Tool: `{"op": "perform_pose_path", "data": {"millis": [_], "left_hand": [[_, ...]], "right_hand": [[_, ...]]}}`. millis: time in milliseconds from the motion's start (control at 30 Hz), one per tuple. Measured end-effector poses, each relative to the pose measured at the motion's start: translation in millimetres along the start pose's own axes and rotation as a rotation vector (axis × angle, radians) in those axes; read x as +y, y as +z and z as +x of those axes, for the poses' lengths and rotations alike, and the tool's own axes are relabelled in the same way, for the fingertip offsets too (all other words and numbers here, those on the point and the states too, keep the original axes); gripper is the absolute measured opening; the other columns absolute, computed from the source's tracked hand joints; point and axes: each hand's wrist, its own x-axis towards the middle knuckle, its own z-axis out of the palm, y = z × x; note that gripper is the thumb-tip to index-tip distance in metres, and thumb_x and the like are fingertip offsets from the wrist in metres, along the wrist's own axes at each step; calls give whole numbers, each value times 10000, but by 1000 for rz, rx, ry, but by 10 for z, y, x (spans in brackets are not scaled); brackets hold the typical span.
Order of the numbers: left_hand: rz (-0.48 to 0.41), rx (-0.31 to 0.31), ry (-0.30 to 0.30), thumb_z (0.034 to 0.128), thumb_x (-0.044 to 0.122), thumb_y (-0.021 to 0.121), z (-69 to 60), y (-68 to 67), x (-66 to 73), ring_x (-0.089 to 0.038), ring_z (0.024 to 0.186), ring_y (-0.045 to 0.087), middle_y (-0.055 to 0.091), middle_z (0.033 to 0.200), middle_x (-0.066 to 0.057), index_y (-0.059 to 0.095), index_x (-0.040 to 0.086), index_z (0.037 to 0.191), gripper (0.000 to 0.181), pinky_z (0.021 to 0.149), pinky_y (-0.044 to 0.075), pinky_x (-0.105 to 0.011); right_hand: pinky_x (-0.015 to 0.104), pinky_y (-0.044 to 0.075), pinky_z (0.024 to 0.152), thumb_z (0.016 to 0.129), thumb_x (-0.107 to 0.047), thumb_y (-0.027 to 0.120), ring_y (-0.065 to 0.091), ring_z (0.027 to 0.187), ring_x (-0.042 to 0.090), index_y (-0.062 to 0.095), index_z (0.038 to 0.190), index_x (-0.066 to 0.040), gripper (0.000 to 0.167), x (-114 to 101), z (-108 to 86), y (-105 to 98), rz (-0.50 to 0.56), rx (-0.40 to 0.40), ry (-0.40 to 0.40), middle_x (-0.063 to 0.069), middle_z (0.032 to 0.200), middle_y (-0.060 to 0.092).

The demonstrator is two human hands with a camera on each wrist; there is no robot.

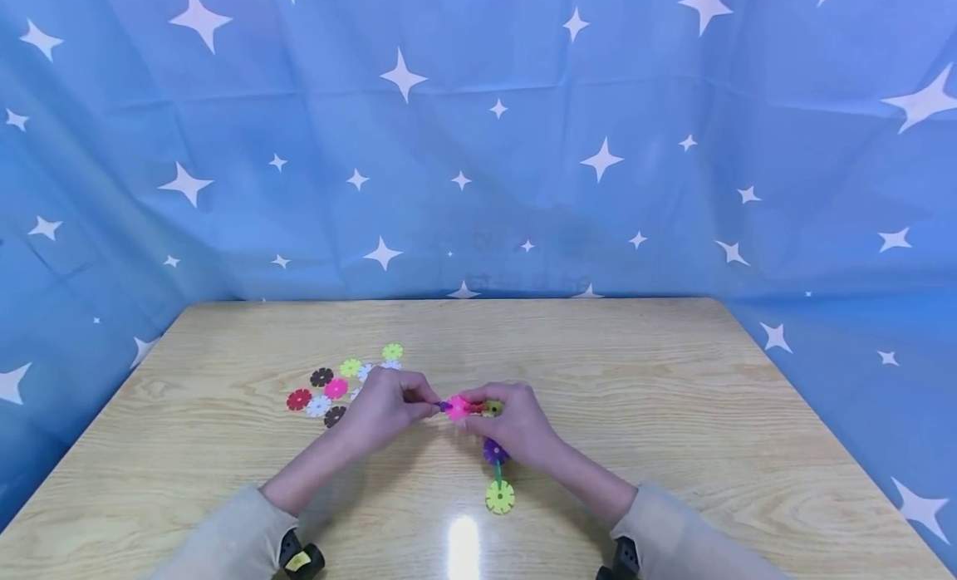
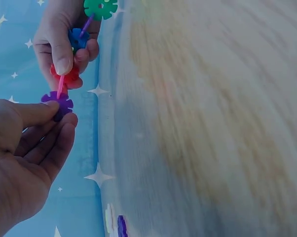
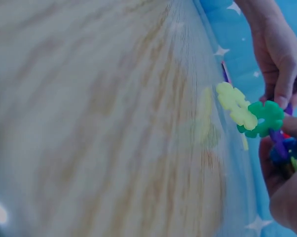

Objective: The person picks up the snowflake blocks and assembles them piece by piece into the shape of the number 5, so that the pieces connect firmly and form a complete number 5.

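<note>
In the head view my left hand point(image 1: 387, 404) and right hand point(image 1: 517, 424) meet above the table at a chain of interlocking notched plastic discs. Thumb and fingers of the left hand pinch a purple disc point(image 2: 63, 104). It meets the edge of a pink disc point(image 1: 457, 408); how deeply they are slotted cannot be told. My right hand grips the chain around a red disc point(image 2: 68, 75) and a blue disc point(image 2: 78, 40), partly covering them. From that hand hang another purple disc point(image 1: 494, 451), a green disc point(image 3: 267, 118) and a yellow-green disc point(image 1: 500, 497).
Loose discs in several colours lie on the table point(image 1: 673, 380) left of centre, among them a red one point(image 1: 299, 399), a black one point(image 1: 322, 376) and a yellow-green one point(image 1: 392, 351). The left forearm partly hides this group. A blue star-patterned cloth point(image 1: 478, 214) hangs behind the table.
</note>
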Motion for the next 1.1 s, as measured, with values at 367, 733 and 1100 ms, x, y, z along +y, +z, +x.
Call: {"op": "perform_pose_path", "data": {"millis": [367, 733, 1100], "left_hand": [[-66, -46, -116, 868, -19, 790, -7, -44, -89, -142, 815, 696, 744, 854, 15, 798, 87, 884, 108, 740, 591, -261], [-111, -33, -144, 851, -42, 790, -77, 19, -95, -151, 775, 701, 742, 818, -2, 788, 45, 851, 87, 708, 585, -259], [-135, -5, -153, 847, -8, 803, -63, 72, -84, -152, 762, 711, 741, 788, 2, 788, 65, 837, 75, 703, 589, -264]], "right_hand": [[356, 534, 833, 851, -123, 839, 674, 907, 134, 782, 1138, -139, 293, 2, 15, 11, -38, -21, -50, -34, 1091, 754], [412, 563, 908, 833, -161, 864, 696, 1023, 197, 777, 1142, -74, 332, 24, 22, 37, -91, -5, -94, 22, 1104, 759], [297, 600, 746, 841, -46, 838, 701, 844, 157, 805, 987, -49, 149, -3, 53, 78, 32, 26, -210, 11, 963, 759]]}}
